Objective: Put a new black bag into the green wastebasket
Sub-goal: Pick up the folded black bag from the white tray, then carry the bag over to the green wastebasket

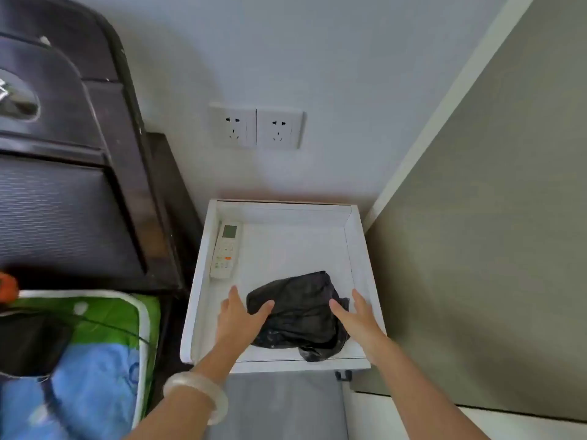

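A crumpled black plastic bag (297,312) lies on the front half of a white raised-edge tabletop (295,246). My left hand (243,315) is at the bag's left edge, fingers spread, thumb touching the plastic. At the bag's right edge is my right hand (355,315), also spread, thumb resting on it. Neither hand has closed on the bag. No green wastebasket is in view.
A white remote control (225,249) lies along the table's left rim. Two wall sockets (255,127) sit above the table. A dark headboard (79,154) and a green-and-blue blanket (95,360) are on the left. A grey-green wall (492,233) stands close on the right.
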